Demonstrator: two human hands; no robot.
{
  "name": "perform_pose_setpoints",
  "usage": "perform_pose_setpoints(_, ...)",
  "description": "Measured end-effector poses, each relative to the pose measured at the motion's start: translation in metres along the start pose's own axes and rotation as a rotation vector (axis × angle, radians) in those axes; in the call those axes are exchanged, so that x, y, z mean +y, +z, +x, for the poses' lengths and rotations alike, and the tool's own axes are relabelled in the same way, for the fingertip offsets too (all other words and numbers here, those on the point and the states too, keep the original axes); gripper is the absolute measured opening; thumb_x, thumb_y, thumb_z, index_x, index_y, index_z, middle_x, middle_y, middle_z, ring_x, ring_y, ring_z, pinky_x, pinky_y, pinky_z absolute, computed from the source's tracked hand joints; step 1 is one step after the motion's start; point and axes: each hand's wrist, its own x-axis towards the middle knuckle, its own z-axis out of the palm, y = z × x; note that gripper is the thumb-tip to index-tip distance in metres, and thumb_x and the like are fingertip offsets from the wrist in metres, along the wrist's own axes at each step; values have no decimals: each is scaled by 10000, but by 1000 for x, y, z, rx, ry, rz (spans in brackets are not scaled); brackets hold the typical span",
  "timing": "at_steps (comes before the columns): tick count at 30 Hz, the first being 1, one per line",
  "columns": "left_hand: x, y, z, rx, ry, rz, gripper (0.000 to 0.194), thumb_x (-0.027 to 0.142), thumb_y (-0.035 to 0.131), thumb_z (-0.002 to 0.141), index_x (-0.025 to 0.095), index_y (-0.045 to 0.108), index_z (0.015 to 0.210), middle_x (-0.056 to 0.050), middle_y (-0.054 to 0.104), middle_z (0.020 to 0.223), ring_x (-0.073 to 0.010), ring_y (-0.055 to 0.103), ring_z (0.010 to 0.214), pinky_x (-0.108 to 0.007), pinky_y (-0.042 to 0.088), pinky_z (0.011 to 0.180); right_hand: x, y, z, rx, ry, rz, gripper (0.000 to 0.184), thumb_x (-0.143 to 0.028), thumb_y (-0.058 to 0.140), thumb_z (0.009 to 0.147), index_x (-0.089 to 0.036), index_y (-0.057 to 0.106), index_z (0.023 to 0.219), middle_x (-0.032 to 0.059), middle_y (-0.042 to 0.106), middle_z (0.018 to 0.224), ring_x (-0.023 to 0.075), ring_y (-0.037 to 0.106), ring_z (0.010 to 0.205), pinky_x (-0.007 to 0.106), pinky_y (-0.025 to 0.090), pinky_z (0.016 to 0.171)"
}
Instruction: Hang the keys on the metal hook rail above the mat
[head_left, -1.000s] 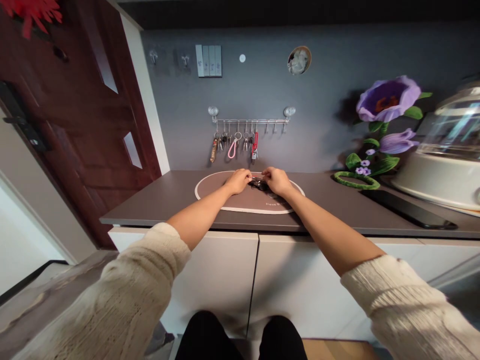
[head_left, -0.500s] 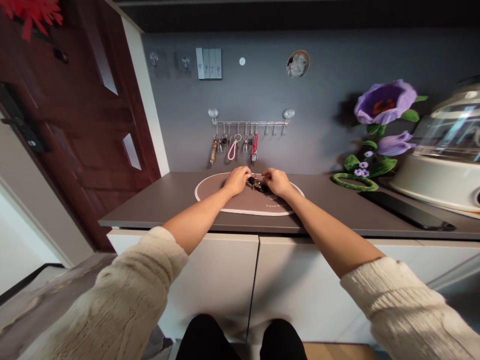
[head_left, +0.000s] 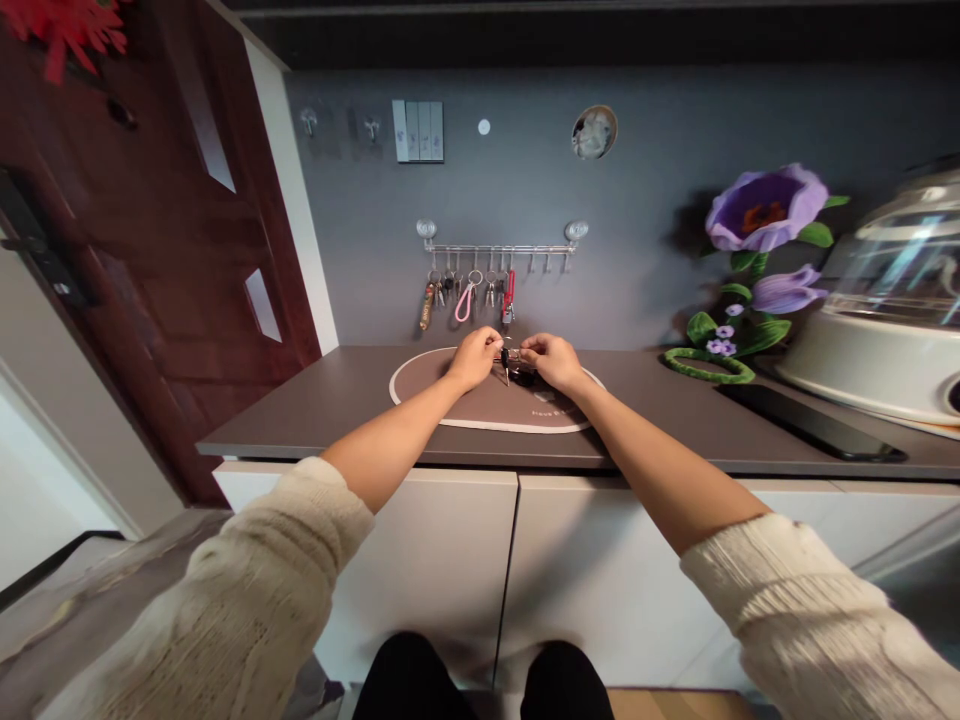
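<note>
Both hands work close together over the brown oval mat on the counter. Between them hangs a bunch of keys on a ring, with a black-headed key pointing down. My left hand pinches the ring's left side with its fingertips. From the other side my right hand is closed on the bunch, its fingertips hiding part of it. Just behind, a clear hook rail on the wall carries several key sets, among them a pink loop and a red strap.
On the right of the counter stand a purple knitted flower with a green ring base, a black phone and a cream appliance with a clear top. A dark red door is at left. White cabinet doors lie below.
The bunch has shifted slightly, and the black-headed key now hangs more upright between the hands. My right hand has moved slightly left, closer to my left hand.
</note>
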Motion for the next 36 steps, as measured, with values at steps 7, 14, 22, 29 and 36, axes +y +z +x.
perform_pose_setpoints(7, 4, 0, 0, 70, -14, -82, 74, 168, 463, 789, 152, 520, 743, 3, 591, 713, -99, 530, 683, -229, 424, 687, 1, 2, 0, -47, -81, 132, 169, -283, 535, 763, -154, 625, 824, 29, 656, 774, 110, 562, 675, 237, 433, 684)
perform_pose_setpoints(14, 8, 1, -1, 78, -37, -143, 72, 180, 468, 789, 155, 510, 737, 7, 576, 688, -95, 522, 661, -225, 424, 670, 4, 5, 3, -74, -134, 290, 238, -362, 547, 738, -151, 616, 821, 16, 631, 730, 108, 548, 670, 241, 440, 681)
perform_pose_setpoints(22, 9, 3, -1, 74, -22, -184, 71, 187, 462, 794, 157, 501, 743, 16, 561, 667, -90, 516, 641, -219, 425, 650, 2, 5, 2, -107, -114, 473, 315, -456, 586, 684, -151, 582, 761, -11, 565, 629, 94, 507, 602, 230, 432, 609)
perform_pose_setpoints(29, 10, 2, -2, 46, -3, -178, 79, 209, 455, 800, 160, 493, 752, 19, 550, 646, -89, 508, 611, -216, 421, 614, -4, 4, -2, -151, -32, 617, 283, -426, 612, 673, -163, 529, 735, -27, 534, 642, 67, 468, 560, 205, 410, 569)
perform_pose_setpoints(36, 14, 2, -3, 38, 24, -152, 90, 223, 442, 812, 163, 501, 782, 17, 560, 662, -90, 515, 619, -212, 420, 614, -7, 2, -3, -135, 0, 634, 266, -425, 587, 702, -182, 494, 756, -45, 499, 652, 68, 457, 574, 203, 404, 585)
